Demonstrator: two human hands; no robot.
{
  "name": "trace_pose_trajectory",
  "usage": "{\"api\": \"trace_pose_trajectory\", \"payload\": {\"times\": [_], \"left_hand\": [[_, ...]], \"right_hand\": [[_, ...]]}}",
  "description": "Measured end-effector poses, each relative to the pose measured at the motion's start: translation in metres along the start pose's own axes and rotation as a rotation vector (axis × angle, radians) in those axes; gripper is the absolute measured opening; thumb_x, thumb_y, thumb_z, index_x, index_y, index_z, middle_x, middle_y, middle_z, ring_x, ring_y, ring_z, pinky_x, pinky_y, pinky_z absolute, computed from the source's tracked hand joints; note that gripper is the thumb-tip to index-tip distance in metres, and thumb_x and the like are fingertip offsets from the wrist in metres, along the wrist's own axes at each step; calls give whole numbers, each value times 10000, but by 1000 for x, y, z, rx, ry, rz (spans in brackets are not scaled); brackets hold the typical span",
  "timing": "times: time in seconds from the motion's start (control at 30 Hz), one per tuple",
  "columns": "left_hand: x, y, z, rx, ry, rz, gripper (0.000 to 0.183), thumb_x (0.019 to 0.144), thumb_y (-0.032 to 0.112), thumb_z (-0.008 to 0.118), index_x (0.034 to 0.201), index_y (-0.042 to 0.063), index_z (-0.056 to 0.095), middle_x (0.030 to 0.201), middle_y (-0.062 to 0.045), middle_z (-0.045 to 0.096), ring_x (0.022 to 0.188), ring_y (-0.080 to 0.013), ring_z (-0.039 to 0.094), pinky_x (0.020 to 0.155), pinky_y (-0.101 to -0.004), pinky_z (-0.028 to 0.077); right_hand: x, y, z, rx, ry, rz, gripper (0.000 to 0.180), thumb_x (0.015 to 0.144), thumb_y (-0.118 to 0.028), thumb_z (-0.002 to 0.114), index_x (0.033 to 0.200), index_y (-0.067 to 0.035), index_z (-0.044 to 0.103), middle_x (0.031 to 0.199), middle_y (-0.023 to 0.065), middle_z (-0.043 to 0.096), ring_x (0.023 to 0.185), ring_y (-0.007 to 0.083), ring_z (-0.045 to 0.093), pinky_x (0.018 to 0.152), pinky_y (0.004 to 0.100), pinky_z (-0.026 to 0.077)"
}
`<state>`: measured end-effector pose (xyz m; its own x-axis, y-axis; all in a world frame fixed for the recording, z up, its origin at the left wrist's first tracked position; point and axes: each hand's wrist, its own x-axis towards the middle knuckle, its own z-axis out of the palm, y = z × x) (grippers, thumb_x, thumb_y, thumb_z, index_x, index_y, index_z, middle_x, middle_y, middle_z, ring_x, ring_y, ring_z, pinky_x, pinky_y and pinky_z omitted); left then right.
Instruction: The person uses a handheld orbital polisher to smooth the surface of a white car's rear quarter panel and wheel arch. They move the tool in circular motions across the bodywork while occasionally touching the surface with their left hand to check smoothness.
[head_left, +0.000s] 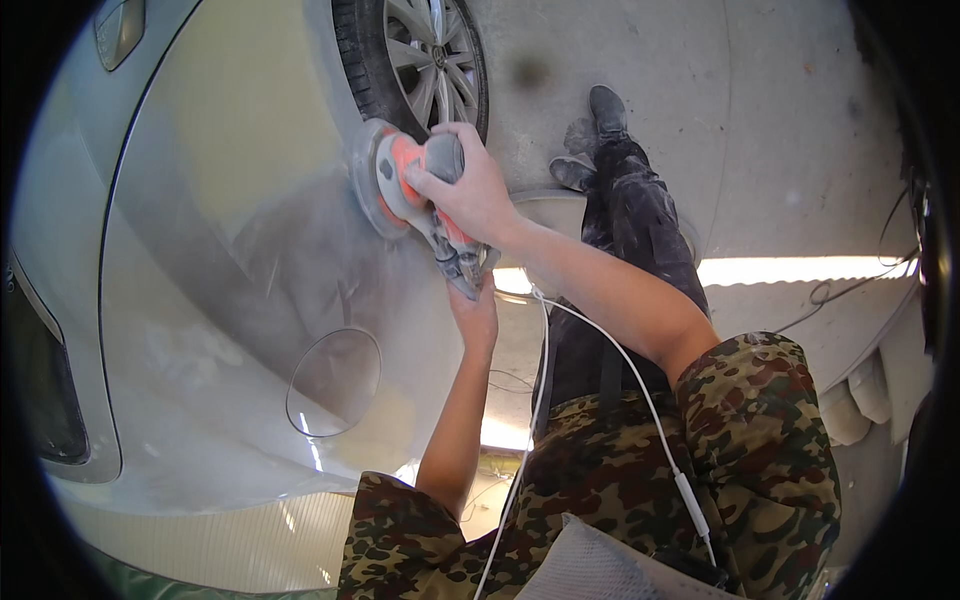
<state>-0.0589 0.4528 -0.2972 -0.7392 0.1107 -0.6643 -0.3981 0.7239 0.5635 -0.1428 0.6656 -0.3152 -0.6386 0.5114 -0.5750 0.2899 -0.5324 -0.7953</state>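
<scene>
An orange and grey orbital sander (409, 176) stands on edge, its round pad against the dusty rear quarter panel (300, 247) of a car, beside the wheel arch. My right hand (476, 187) is closed round the sander's head, with the thumb on the near side. Lower down, my left hand (474, 304) grips the rear end of its handle; the fingers are partly hidden. The panel shows grey patches and a yellowish patch (255, 112). The round fuel flap (335, 382) lies below the sander in the view.
The car's wheel (435, 60) stands just beyond the sander. A door handle (120, 34) is at the upper left. White cables (645, 382) hang across my front. My dusty shoes (607, 109) are on the concrete floor (660, 45), and a dark cable (821, 296) lies at the right.
</scene>
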Motion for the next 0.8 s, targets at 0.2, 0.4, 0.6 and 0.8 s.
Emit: {"api": "trace_pose_trajectory", "payload": {"times": [0.2,0.4,0.6,0.8], "left_hand": [[-11,12,-3,-61,22,1,554,993,90,736,1461,-54,478,1337,-178,645,1181,-243,633,1055,-363,489],[63,77,22,0,53,78,368,999,150,742,1275,-22,572,1071,-106,669,929,-194,641,895,-352,520],[72,72,31,-45,57,92,358,988,135,748,1254,-23,569,1059,-105,673,920,-188,641,897,-348,518],[7,16,18,19,58,23,466,975,104,748,1367,-36,538,1226,-143,657,1095,-232,628,1029,-371,484]], "right_hand": [[-3,-11,-1,60,-7,36,648,869,-349,861,1355,-36,567,1179,150,680,1094,245,675,984,403,539],[98,-45,-5,67,16,-92,748,828,-423,861,1358,9,556,1139,189,732,1053,300,737,942,418,582],[101,-50,-14,22,-13,-89,777,811,-421,871,1375,3,546,1168,195,732,1079,301,736,958,407,581],[17,-23,-20,-38,-28,-11,715,866,-395,852,1405,-43,540,1214,172,683,1129,271,681,1006,415,537]]}}
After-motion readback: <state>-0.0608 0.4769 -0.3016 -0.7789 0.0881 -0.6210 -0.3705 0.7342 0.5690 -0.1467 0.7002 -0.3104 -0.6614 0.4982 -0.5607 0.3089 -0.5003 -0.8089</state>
